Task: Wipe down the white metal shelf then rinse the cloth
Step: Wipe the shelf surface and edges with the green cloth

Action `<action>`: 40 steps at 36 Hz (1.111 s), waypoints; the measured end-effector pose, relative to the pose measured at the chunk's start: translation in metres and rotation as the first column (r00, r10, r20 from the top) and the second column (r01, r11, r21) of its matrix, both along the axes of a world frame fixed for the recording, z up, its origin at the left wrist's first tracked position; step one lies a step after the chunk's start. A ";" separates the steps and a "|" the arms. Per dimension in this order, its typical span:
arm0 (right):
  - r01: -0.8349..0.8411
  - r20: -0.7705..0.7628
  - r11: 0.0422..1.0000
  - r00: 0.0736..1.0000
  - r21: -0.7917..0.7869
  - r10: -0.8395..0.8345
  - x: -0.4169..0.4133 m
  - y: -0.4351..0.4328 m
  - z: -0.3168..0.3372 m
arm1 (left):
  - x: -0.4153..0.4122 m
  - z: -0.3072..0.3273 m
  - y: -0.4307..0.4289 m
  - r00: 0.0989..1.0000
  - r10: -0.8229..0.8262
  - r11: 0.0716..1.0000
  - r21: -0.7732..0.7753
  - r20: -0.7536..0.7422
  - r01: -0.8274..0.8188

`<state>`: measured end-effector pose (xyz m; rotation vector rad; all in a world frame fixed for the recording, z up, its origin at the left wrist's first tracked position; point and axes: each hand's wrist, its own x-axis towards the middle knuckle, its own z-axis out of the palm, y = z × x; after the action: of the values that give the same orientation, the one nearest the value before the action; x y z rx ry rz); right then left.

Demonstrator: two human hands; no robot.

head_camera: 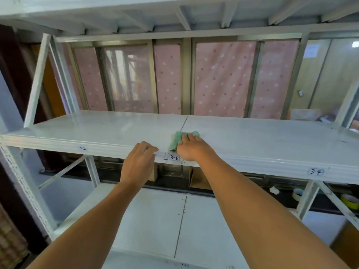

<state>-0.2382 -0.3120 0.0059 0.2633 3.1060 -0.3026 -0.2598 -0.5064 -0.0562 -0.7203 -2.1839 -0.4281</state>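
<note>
Both forearms reach forward and up to the shelf (272,140), bare, elbows out of frame at the bottom.

Right hand (191,148): palm down, wrist just right of the "3-3" label (174,157), fingers fairly straight and close together, pointing up-left. It lies flat on the cloth (177,140) and presses it to the shelf top; nothing is pinched, the grip is slack and flat.

Cloth: green, crumpled, on the shelf top directly above the 3-3 label, at the seam between the two shelf panels. Part of it sticks out past the fingertips and part trails toward the front lip beside the thumb.

Left hand (139,160): just left of the 3-3 label, back of the hand toward the viewer, wrist below shelf level. Fingers are loosely bent and rest over the front lip, tips nearly at the label. Thumb hidden. It holds nothing and only touches the lip.

The hands are close, with the label between them.

Far right of the 3-3 label on the same lip: a "3-4" label (317,171). Below the label: a lower shelf (155,220) with dark specks along its seam. Behind and above it: a window with a pink dotted curtain (223,78).
</note>
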 end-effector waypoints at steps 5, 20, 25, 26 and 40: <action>-0.025 -0.005 1.000 1.000 0.014 0.025 -0.016 -0.035 0.002 | -0.012 -0.005 -0.015 0.998 -0.037 0.999 0.005 -0.054 0.038; -0.041 0.063 0.999 0.997 0.029 0.039 -0.082 -0.116 0.005 | -0.082 -0.005 -0.121 0.995 0.066 0.997 0.051 -0.072 -0.063; -0.043 0.079 0.999 0.996 0.010 0.043 -0.101 -0.138 0.008 | -0.098 0.002 -0.157 0.997 0.080 0.993 0.087 0.001 -0.080; -0.046 0.080 0.999 0.996 0.006 0.045 -0.105 -0.142 0.009 | -0.101 0.004 -0.164 0.996 0.085 0.993 0.087 0.010 -0.085; -0.058 0.105 0.998 0.993 0.002 0.057 -0.138 -0.193 0.009 | -0.143 0.002 -0.225 0.991 0.110 0.983 0.140 0.073 -0.119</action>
<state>-0.3766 -0.5055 0.0150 0.1831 3.0053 -0.2701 -0.4028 -0.7316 -0.0546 -0.5057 -2.2156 -0.5503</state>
